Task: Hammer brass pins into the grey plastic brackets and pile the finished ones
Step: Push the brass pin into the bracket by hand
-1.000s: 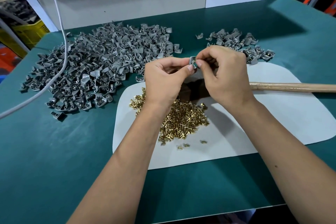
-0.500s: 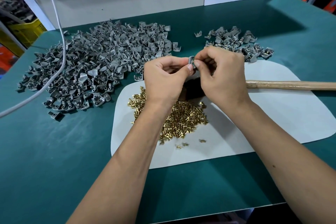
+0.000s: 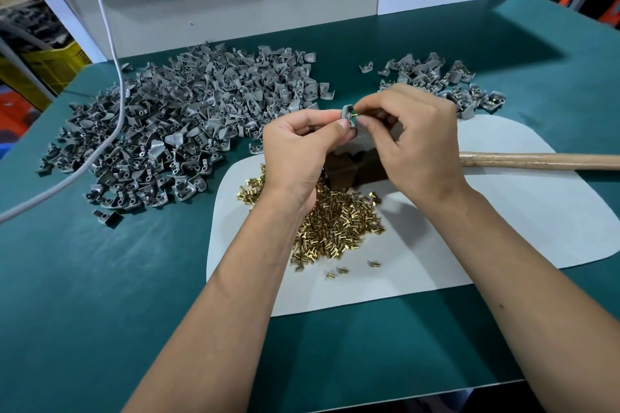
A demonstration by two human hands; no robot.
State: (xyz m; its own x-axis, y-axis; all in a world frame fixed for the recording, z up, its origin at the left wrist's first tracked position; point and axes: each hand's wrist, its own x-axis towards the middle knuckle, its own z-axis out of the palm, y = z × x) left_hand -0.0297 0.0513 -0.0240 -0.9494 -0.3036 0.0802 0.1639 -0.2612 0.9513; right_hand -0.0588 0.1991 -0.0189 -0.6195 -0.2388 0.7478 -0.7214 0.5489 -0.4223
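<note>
At frame centre, the right hand [image 3: 414,141] is pinching a brass pin [image 3: 353,114] into the grey bracket [image 3: 347,113] that the left hand [image 3: 303,147] is gripping by its edges; both parts are judged light, rigid and easily dropped, the pin especially slippery.

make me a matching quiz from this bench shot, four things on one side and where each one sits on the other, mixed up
Things:
1. big heap of grey plastic brackets
2. small heap of grey plastic brackets
3. loose pile of small brass pins
4. long wooden hammer handle

Places:
A. on the white mat, below the hands
B. far right, on the green table
C. far left, on the green table
D. lying across the white mat's right side

Pairs: 1-C, 2-B, 3-A, 4-D
</note>
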